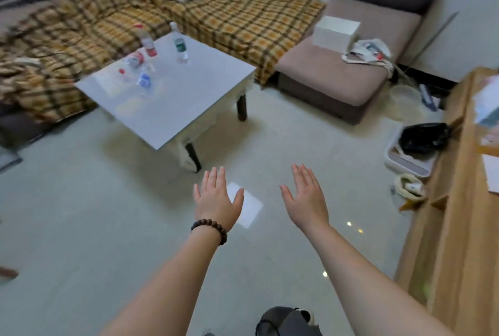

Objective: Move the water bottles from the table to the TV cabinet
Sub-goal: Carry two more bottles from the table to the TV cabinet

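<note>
On the white table (172,98) at upper left, two clear water bottles (180,43) stand upright; two more lie tipped, blurred. Left hand (217,198) and right hand (306,198) hover spread, empty, at centre.

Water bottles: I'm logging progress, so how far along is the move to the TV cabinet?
Nothing looks done: no bottle shows on the visible part of the wooden TV cabinet. Nothing is in hand; the left hand and right hand are open and empty above the floor. All is left: the green-label bottle, red-label bottles and blue-label bottle remain on the table.
</note>
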Motion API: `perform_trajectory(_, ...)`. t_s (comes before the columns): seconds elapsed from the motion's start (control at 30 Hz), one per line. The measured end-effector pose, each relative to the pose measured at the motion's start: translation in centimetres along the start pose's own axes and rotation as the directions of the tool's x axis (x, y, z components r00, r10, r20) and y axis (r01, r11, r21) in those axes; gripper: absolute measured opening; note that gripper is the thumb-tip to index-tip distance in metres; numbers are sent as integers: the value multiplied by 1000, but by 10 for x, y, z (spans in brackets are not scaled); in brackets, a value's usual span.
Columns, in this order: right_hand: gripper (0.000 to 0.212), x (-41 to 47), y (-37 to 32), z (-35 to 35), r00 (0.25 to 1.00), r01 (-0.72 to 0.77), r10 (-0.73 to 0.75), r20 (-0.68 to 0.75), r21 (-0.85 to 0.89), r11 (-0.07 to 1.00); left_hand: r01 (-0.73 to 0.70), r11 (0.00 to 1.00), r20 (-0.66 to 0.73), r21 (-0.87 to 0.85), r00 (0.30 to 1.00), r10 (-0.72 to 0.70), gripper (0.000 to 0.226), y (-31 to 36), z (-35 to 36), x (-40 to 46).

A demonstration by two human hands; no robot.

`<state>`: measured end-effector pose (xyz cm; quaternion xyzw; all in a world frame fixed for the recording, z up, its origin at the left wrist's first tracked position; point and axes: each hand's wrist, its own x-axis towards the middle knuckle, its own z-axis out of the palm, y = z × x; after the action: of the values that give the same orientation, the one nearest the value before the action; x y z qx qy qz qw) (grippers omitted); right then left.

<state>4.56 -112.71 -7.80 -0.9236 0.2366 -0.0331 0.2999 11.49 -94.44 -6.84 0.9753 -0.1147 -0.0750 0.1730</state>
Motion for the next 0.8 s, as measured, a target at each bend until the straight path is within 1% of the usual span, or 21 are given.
perform_trajectory(0.23, 62, -32, -108, 74, 981, 141, -141, 130, 10, 990, 207, 978, -82, -26, 975, -208, 72, -131, -53, -38)
perform_trajectory(0.43, 62, -31, -176, 119, 953, 241, -242, 179, 27, 970, 312, 944, -113, -107, 939, -324, 71, -199, -79, -38)
perform_trajectory(0.63, 61, 8, -233, 156, 932, 302, -296, 209, 6, 953, 356, 922, -124, -156, 918, -376, 71, -251, -98, 4)
perform_trajectory(0.8, 61, 72, -283, 197, 925, 316, -310, 219, 5, 949, 361, 919, -141, -160, 913, -383, 71, -295, -115, 77)
